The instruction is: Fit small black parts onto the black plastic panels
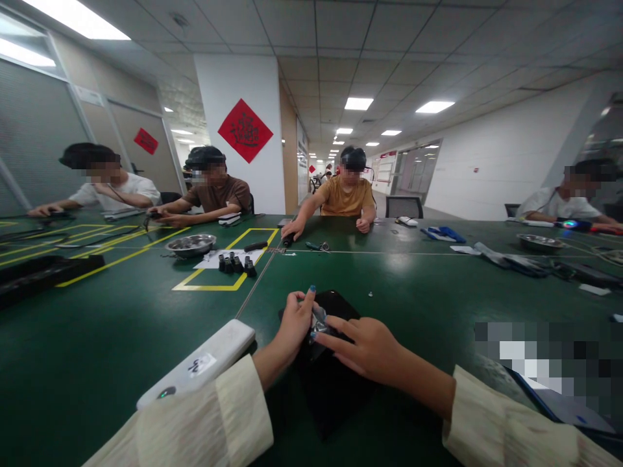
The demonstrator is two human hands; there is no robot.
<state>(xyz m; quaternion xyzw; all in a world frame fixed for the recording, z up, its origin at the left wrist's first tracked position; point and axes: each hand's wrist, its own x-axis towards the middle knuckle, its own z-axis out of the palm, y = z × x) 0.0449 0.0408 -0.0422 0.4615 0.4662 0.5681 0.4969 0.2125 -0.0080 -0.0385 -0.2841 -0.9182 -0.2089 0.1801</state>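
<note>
My left hand [298, 319] is closed on a small crinkled silvery, see-through packet [318, 319], with the thumb raised at its upper edge. From the other side my right hand [363, 344] reaches in, its fingertips at the packet's right and lower edges, closed on it too. Beneath both hands lies a shiny black sheet or bag [335, 383] on the green table [428, 305]. What is inside the packet is too small to tell. A white box-shaped device [199, 363] with a green light rests beside my left forearm.
Past my hands are black cylindrical parts [237, 264] on white paper, a metal bowl [191, 245] and pliers [317, 246]. A person [348, 194] sits opposite; others sit left and right. A black tray [43, 275] is at left, a pixelated device [549, 370] at right.
</note>
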